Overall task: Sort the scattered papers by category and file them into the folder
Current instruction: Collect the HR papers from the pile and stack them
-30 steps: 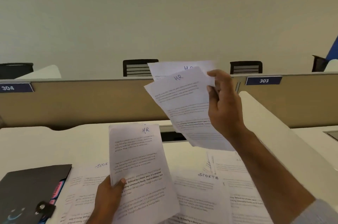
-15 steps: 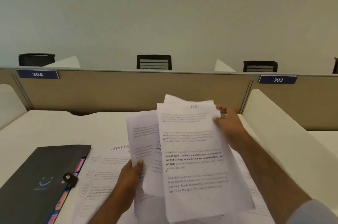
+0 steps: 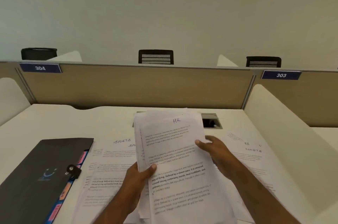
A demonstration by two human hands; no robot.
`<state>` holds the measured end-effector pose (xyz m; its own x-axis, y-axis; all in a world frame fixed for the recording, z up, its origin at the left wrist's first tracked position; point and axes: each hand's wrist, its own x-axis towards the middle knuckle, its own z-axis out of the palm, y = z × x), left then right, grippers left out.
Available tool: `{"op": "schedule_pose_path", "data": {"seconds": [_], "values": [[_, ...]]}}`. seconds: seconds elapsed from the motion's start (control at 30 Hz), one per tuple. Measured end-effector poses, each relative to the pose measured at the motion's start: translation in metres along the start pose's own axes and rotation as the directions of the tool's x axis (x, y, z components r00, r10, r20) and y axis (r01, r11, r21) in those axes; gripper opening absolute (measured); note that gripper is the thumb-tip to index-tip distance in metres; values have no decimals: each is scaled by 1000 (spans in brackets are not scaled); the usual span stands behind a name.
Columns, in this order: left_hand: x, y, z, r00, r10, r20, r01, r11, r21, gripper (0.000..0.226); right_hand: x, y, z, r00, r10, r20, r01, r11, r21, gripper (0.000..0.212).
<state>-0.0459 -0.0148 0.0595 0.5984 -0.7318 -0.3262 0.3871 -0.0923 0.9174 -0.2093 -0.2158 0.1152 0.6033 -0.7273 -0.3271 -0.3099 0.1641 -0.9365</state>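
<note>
Both hands hold one stack of printed sheets marked "HR" point(image 3: 175, 152) above the desk, tilted toward me. My left hand point(image 3: 136, 180) grips its left edge with the thumb on top. My right hand point(image 3: 214, 152) holds the right edge. Under the stack, loose sheets marked "SPORTS" point(image 3: 113, 161) lie spread on the white desk point(image 3: 60, 123). More sheets marked "HR" and "SPORTS" point(image 3: 252, 152) lie at the right. A black folder point(image 3: 36, 174) with coloured tabs and a button clasp lies shut at the left.
A tan partition point(image 3: 137, 86) with plates 304 and 303 closes the desk's far side. A white side divider point(image 3: 278, 132) rises on the right. A cable hatch point(image 3: 211, 122) is set into the desk behind the stack. Black chairs show beyond the partition.
The single sheet in my left hand and the sheets in my right hand came together into one stack, which dropped lower toward the desk. The view tilted down and left.
</note>
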Motion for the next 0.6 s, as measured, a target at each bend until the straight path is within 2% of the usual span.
{"op": "schedule_pose_path", "data": {"seconds": [0.07,0.13,0.23,0.37,0.47,0.53,0.6], "values": [[-3,3,1,998,12,60,-13,1000,15,36,-11,8,-1,985,-1,172,-3,1000,21,55],[-7,10,5,990,16,142,-28,996,87,37,-19,10,1,973,-46,228,43,999,19,40],[-8,29,12,973,39,229,-81,981,175,38,-21,4,4,972,-129,196,138,990,-33,37],[-10,59,19,957,118,265,-185,951,248,43,-27,-13,2,976,-202,85,203,979,4,34],[-11,71,18,933,210,292,-280,934,223,39,-36,-26,0,945,-326,38,322,943,82,30],[-11,74,17,912,280,299,-346,917,199,40,-42,-28,0,915,-400,52,396,916,71,23],[-11,73,14,895,324,306,-387,906,172,44,-45,-25,1,899,-433,64,431,902,40,25]]}}
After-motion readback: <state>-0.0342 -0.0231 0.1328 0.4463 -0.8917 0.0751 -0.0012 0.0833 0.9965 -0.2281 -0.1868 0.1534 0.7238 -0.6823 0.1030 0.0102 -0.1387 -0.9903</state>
